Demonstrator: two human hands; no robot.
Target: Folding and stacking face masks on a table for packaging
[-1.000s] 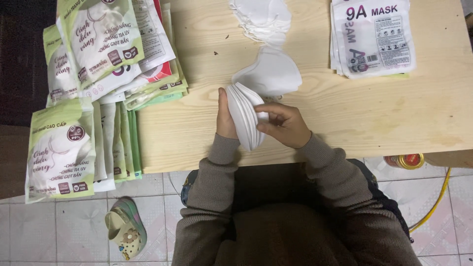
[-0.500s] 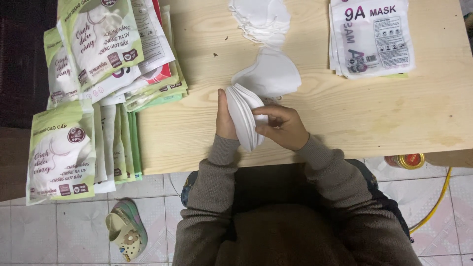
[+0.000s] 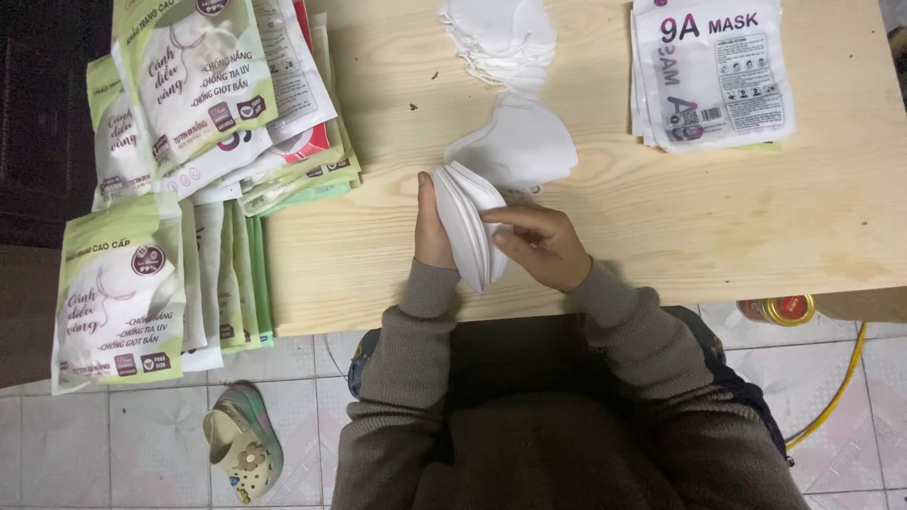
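A: So, from the head camera, where does the work stand?

B: Midway, I'd judge. The left hand and the right hand are both closed on a stack of white masks, held on edge just above the near edge of the wooden table. The left fingers sit behind the stack, while the right fingers press its front (thumb side hidden, so I can't tell how deep the pinch goes).

A: And the rest of the masks?

B: One loose mask lies flat on the table just beyond the held stack, touching or nearly touching it. Farther back from the stack, at the table's far edge, sits a pile of masks not yet gathered.

A: Any packaging?

B: To the right of the stack, well apart, lies a pile of white printed pouches. To its left, green and white pouches are heaped over the table's corner, more of them hanging lower down.

A: So nothing bagged from this batch?

B: As far as this view shows, the stack is in hand and not in any pouch; that part seems left to do.

A: Anything below?

B: A small sandal on the tiled floor, left of the person's lap.
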